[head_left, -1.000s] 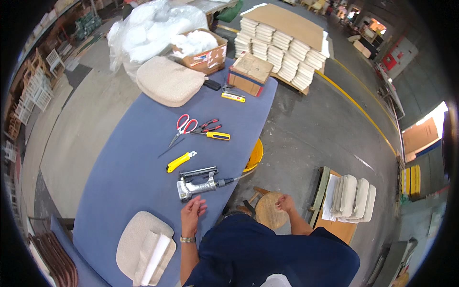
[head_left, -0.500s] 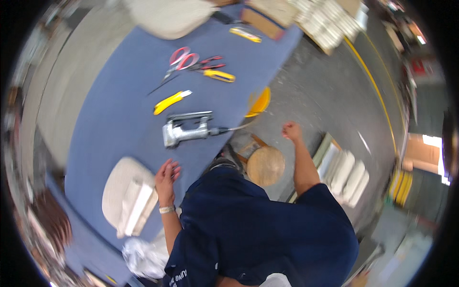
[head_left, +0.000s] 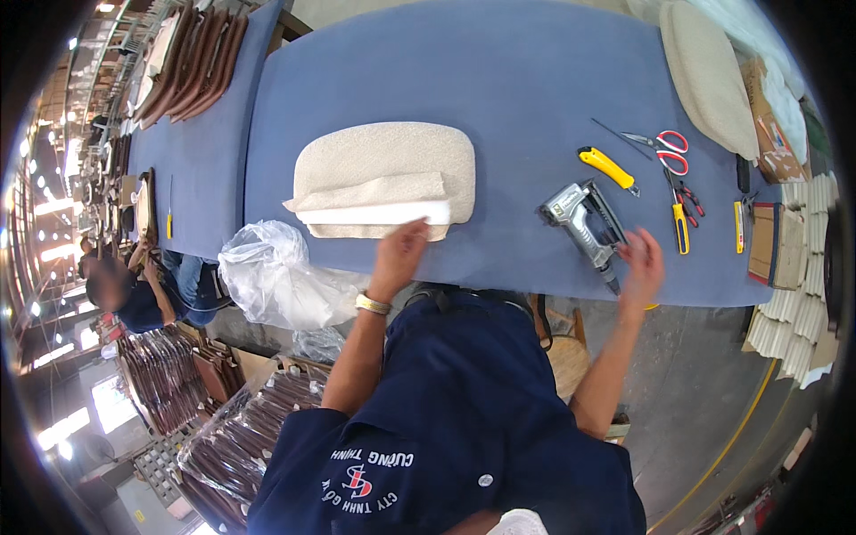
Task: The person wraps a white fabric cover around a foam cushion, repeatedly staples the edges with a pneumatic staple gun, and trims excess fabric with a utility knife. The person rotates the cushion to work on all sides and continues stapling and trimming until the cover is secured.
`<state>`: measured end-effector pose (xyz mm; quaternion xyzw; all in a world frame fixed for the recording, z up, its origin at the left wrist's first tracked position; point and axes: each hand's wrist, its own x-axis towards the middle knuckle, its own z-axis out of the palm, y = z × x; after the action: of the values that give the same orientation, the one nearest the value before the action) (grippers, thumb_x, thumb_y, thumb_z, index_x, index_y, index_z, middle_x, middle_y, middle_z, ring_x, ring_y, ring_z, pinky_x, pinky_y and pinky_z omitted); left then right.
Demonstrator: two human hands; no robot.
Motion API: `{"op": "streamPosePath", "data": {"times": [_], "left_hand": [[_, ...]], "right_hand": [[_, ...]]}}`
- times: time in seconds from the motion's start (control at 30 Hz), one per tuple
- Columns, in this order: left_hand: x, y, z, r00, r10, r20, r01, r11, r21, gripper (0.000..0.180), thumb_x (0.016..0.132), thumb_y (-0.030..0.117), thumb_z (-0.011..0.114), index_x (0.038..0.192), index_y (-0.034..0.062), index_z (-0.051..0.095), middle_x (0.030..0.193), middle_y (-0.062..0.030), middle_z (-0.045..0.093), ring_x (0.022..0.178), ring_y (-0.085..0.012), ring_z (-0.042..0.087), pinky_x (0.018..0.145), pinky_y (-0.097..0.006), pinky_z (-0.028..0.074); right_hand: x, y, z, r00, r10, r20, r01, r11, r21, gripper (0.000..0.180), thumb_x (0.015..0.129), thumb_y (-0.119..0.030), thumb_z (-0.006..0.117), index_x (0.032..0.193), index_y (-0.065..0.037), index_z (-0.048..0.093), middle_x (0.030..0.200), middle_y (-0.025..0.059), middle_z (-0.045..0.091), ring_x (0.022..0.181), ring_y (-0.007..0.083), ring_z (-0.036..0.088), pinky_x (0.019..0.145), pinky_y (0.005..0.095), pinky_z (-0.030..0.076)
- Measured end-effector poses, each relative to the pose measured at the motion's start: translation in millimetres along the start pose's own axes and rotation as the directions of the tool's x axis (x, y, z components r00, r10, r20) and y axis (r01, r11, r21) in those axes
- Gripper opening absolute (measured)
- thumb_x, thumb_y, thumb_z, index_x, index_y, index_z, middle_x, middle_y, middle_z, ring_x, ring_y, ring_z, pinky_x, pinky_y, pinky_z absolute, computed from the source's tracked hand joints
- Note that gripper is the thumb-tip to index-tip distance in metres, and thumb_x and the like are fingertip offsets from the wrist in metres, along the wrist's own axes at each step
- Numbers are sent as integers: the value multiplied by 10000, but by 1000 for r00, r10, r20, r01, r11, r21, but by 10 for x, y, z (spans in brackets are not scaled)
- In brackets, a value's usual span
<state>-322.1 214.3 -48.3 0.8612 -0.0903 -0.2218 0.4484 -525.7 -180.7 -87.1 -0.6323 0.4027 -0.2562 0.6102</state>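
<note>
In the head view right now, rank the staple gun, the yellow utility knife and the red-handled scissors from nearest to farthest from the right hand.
1. Staple gun: just left of the right hand, at the table's near edge.
2. Yellow utility knife: farther up the table, beyond the staple gun.
3. Red-handled scissors: farthest, above the knife.
</note>
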Motion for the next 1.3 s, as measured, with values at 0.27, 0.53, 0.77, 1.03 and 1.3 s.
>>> {"op": "streamPosePath", "data": {"times": [0.27, 0.53, 0.77, 1.03, 1.3], "left_hand": [[558, -1252, -1738, 920, 347, -184, -111, 679, 725, 863, 806, 404, 866, 1551, 179, 491, 1573, -275, 420, 1451, -461, 397, 1193, -527, 352], [1122, -2224, -2386, 942, -231, -245, 248, 968, 40, 951, 895, 533, 780, 1601, 43, 374, 1382, -196, 587, 1107, -262, 589, 828, -353, 493], [954, -821, -2819, 952, -307, -9, 307, 950, 49, 676, 1004, 556, 619, 1286, -56, 662, 799, -99, 704, 595, -165, 634, 518, -285, 490], [-138, -555, -2583, 790, -607, 82, 595, 792, 138, 725, 1002, 624, 552, 948, -82, 711, 557, -23, 502, 421, -123, 464, 378, -311, 360], [-392, -568, -2480, 804, -585, 105, 535, 789, 301, 775, 1020, 620, 508, 1086, -127, 706, 615, -132, 614, 442, -195, 551, 394, -341, 398]], "right_hand": [[-613, 72, 2496, 914, 11, 405, 92, 968, -233, 438, 971, -255, 709, 1343, -41, 623, 1126, 146, 738, 885, 217, 739, 804, 354, 575], [-655, 356, 2833, 954, 183, 238, -54, 883, -466, 472, 1006, -305, 642, 1413, -71, 592, 1039, 124, 733, 878, 215, 695, 807, 350, 545], [-640, -364, 2676, 974, -93, 206, 150, 947, -283, 388, 1064, -322, 574, 1307, -45, 696, 838, 22, 638, 709, 113, 561, 628, 283, 479], [-1044, -1144, 2330, 991, 85, 101, -21, 854, -519, 431, 1024, -409, 633, 1275, -71, 725, 1046, 139, 680, 916, 214, 636, 783, 330, 520], [-1593, -1103, 2533, 966, -258, 20, 236, 849, -473, 503, 863, -170, 741, 1333, -65, 594, 1545, 300, 423, 1374, 459, 504, 1055, 467, 500]]}}
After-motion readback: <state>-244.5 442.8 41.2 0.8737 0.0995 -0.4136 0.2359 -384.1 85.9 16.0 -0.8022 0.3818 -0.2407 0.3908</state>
